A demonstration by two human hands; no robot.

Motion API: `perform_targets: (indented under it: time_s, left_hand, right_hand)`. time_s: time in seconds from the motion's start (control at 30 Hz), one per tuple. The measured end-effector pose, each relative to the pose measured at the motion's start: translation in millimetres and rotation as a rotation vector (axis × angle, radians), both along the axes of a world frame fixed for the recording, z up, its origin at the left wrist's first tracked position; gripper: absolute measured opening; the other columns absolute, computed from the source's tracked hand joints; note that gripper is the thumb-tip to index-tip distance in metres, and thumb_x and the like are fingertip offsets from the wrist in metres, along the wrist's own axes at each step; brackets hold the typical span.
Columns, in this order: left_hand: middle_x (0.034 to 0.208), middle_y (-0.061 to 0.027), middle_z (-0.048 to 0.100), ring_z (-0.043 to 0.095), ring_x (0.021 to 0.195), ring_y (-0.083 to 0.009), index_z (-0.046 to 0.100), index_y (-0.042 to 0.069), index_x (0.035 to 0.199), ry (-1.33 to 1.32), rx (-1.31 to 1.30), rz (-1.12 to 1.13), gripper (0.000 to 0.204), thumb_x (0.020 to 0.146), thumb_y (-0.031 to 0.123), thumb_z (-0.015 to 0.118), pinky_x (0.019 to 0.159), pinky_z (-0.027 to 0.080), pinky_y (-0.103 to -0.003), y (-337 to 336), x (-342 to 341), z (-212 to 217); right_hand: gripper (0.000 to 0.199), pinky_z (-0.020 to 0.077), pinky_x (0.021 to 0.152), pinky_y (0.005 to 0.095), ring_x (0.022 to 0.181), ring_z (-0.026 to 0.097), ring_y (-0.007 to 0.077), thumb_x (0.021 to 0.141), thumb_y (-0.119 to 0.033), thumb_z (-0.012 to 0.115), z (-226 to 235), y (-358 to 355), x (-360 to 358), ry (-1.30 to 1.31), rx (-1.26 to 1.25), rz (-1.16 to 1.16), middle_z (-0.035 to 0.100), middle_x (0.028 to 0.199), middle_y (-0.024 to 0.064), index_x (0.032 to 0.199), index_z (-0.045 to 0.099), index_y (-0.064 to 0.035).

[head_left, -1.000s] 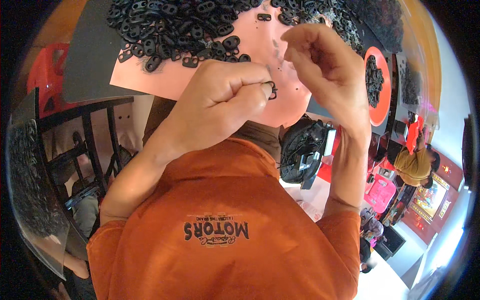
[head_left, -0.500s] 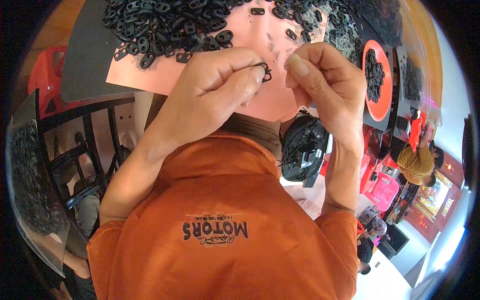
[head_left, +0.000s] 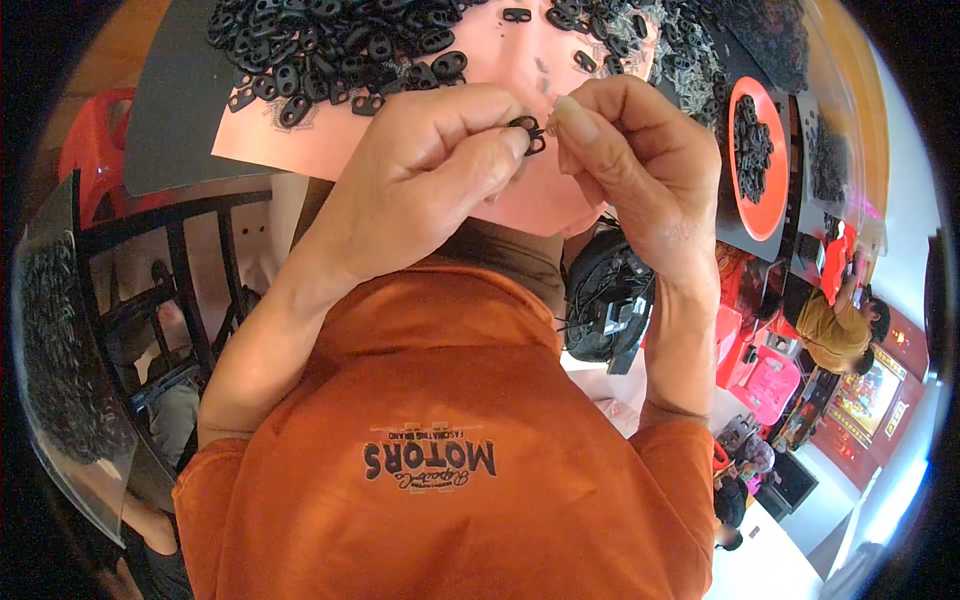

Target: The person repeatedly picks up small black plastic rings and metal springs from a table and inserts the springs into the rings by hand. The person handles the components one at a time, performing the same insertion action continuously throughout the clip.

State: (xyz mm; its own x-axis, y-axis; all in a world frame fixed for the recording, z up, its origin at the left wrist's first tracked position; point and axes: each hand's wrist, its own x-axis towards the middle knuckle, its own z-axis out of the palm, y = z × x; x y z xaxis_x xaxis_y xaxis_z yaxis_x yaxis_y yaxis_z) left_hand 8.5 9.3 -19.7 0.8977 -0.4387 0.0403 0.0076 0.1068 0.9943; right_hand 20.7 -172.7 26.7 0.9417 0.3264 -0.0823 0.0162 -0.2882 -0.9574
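Observation:
My left hand (head_left: 425, 180) is closed, pinching a small black plastic cord lock (head_left: 533, 136) with holes between thumb and forefinger. Close against it on the right, my right hand (head_left: 640, 165) is closed in a pinch on a tiny silvery piece (head_left: 551, 122) that looks like a small spring. Its fingertips almost meet the cord lock; whether the two parts touch is too small to tell. Both hands hover over the near part of a pink sheet (head_left: 280, 145). Beyond my left hand lies a heap of black cord lock parts (head_left: 340, 45).
Tiny silvery pieces (head_left: 690, 60) are heaped at the back right. A red oval dish (head_left: 762, 222) of black parts stands right of my right hand. Loose parts lie on the sheet. A black bag (head_left: 605, 300) sits below the table edge; a person (head_left: 838, 330) is far right.
My right hand has moved left, bringing its pinched fingertips up to the cord lock. My left hand stays nearly in place, still holding the cord lock.

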Motion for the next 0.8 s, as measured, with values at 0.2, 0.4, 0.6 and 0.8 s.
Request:
perform_targets:
  time_s: [0.2, 0.4, 0.6, 0.8]
  left_hand:
    - [0.069, 0.0016, 0.050, 0.046, 0.062, -0.0047, 0.055, 0.002, 0.080, -0.050, -0.007, 0.004, 0.022, 0.089, 0.020, 0.047, 0.054, 0.040, -0.020, -2, 0, 1]
    - [0.070, 0.0018, 0.050, 0.047, 0.062, -0.0045, 0.055, 0.001, 0.082, -0.032, 0.020, -0.004, 0.021, 0.089, 0.019, 0.047, 0.055, 0.041, -0.020, 0, 0, 3]
    - [0.072, 0.0014, 0.053, 0.051, 0.062, -0.0049, 0.057, 0.001, 0.087, -0.038, 0.023, 0.000, 0.021, 0.090, 0.019, 0.047, 0.054, 0.043, -0.019, 0, 0, -1]
    - [0.066, 0.0007, 0.049, 0.047, 0.059, -0.0055, 0.054, 0.000, 0.082, -0.038, -0.051, 0.047, 0.018, 0.088, 0.014, 0.046, 0.052, 0.040, -0.022, -5, -2, -4]
  right_hand:
    - [0.016, 0.0445, 0.055, 0.0201, 0.062, 0.053, 0.0050, 0.087, -0.014, 0.061, -2, 2, -2, -0.031, -0.021, -0.009, 0.059, 0.069, 0.0014, 0.085, 0.059, 0.0020]
    - [0.016, 0.0437, 0.054, 0.0195, 0.061, 0.053, 0.0046, 0.087, -0.014, 0.061, -3, 4, -2, -0.017, 0.023, -0.034, 0.058, 0.067, 0.0007, 0.085, 0.059, 0.0018]
    - [0.017, 0.0420, 0.053, 0.0190, 0.060, 0.051, 0.0040, 0.087, -0.015, 0.061, -3, 8, -4, -0.018, 0.044, -0.045, 0.057, 0.066, 0.0002, 0.084, 0.058, 0.0014]
    - [0.015, 0.0382, 0.050, 0.0197, 0.059, 0.047, 0.0037, 0.087, -0.013, 0.060, -9, 11, -7, -0.044, 0.041, -0.057, 0.055, 0.066, 0.0001, 0.081, 0.057, 0.0008]
